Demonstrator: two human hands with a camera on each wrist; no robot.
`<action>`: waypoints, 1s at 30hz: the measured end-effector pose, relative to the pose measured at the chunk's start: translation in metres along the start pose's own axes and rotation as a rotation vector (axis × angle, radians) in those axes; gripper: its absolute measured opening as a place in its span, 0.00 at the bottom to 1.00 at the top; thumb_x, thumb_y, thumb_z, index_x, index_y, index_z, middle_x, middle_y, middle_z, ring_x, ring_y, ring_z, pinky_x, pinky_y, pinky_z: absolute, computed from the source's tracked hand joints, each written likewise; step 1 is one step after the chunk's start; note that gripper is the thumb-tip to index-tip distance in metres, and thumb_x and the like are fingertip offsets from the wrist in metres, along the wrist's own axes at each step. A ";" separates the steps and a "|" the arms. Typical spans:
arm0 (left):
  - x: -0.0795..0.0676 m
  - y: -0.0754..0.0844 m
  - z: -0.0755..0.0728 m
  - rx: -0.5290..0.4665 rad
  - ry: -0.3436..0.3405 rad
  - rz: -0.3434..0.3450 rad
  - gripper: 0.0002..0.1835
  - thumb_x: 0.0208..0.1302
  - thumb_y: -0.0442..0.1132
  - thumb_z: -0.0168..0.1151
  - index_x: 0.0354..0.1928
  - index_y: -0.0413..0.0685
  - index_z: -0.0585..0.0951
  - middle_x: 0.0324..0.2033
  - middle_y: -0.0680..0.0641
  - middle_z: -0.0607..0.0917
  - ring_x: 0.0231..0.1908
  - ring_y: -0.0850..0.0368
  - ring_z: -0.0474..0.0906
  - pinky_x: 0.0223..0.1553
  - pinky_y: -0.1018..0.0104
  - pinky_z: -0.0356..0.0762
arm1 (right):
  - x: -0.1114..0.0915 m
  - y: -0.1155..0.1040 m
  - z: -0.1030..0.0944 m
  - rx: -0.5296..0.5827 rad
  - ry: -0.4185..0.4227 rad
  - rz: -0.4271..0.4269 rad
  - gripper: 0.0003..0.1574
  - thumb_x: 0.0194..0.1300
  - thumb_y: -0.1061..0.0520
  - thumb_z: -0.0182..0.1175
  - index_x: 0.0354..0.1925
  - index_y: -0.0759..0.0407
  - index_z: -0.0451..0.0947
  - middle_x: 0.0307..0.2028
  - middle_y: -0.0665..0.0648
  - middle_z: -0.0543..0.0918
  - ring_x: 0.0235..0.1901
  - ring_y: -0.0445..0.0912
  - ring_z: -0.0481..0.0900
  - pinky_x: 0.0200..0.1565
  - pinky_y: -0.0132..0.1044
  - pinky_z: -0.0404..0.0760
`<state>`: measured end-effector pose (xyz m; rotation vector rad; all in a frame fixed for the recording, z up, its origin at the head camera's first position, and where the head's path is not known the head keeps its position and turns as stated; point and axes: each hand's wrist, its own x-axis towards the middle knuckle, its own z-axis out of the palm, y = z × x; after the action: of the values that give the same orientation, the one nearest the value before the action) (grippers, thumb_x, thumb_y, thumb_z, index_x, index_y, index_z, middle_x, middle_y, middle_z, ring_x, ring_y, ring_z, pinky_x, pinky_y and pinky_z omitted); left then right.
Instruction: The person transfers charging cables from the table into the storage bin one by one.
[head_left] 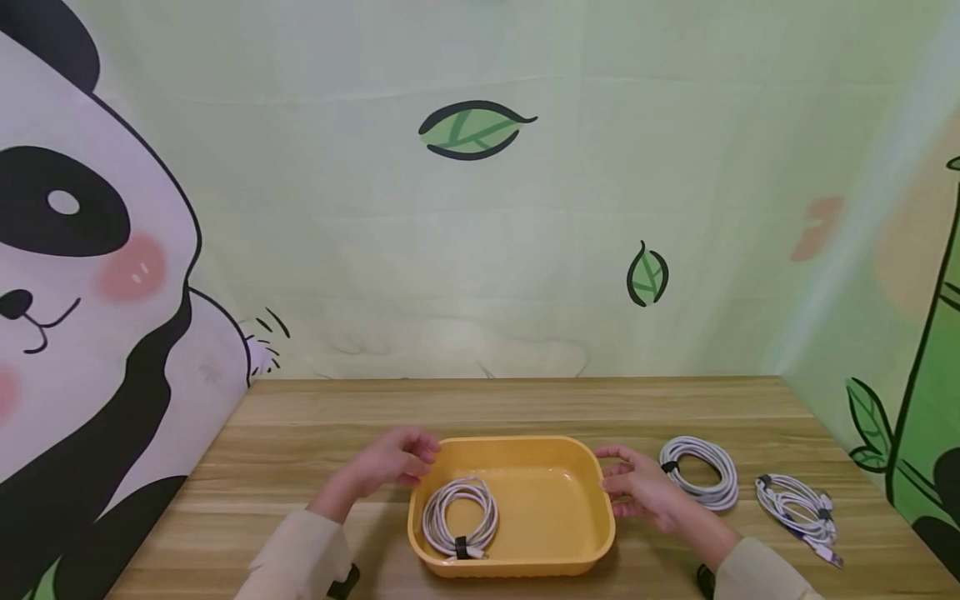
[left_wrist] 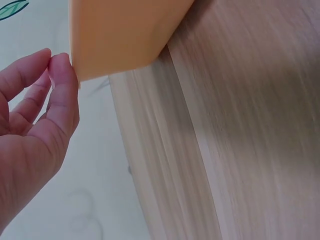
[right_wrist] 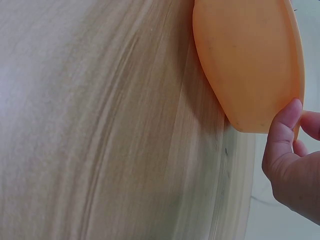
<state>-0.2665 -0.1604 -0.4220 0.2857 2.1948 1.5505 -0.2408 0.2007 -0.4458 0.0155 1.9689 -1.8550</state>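
Observation:
A yellow plastic tray (head_left: 525,568) stands on the wooden table in the head view. Inside it, at the left, lies a coiled white cable (head_left: 491,517) with a black strap. My left hand (head_left: 390,462) is at the tray's upper left corner. In the left wrist view its thumb (left_wrist: 62,75) meets the tray's edge, while the index fingertip stays apart from the rim. On the right side, my right hand (head_left: 641,487) pinches the rim. The right wrist view shows the thumb (right_wrist: 286,117) against the outer wall and fingers beyond the rim.
Two more coiled cables lie right of my right hand: a round grey-white coil (head_left: 723,492) and a looser white cable (head_left: 798,508) with a USB plug. Behind the wooden table (head_left: 337,400) hangs a backdrop (head_left: 360,250) with a panda and leaves.

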 end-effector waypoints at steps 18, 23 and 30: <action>-0.012 -0.019 -0.009 -0.111 -0.013 -0.046 0.23 0.49 0.26 0.56 0.49 0.30 0.65 0.35 0.45 0.69 0.31 0.57 0.70 0.32 0.67 0.76 | -0.001 0.000 -0.001 -0.005 -0.008 -0.009 0.35 0.55 0.66 0.54 0.60 0.65 0.54 0.34 0.54 0.73 0.25 0.41 0.74 0.23 0.30 0.75; -0.013 -0.021 -0.008 -0.141 0.020 -0.067 0.25 0.48 0.26 0.57 0.50 0.32 0.64 0.35 0.45 0.69 0.30 0.57 0.71 0.32 0.67 0.76 | -0.001 0.000 0.000 -0.001 -0.010 -0.006 0.35 0.55 0.66 0.54 0.60 0.65 0.54 0.34 0.54 0.73 0.25 0.41 0.74 0.23 0.30 0.75; -0.015 -0.025 -0.006 -0.154 0.020 -0.075 0.27 0.49 0.26 0.58 0.53 0.33 0.62 0.35 0.45 0.70 0.30 0.57 0.72 0.35 0.62 0.76 | -0.001 -0.001 0.000 0.004 -0.008 -0.003 0.35 0.55 0.66 0.54 0.60 0.65 0.54 0.35 0.54 0.73 0.24 0.41 0.74 0.23 0.30 0.75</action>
<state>-0.2539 -0.1801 -0.4402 0.1391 2.0628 1.6758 -0.2406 0.2010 -0.4450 0.0064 1.9605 -1.8579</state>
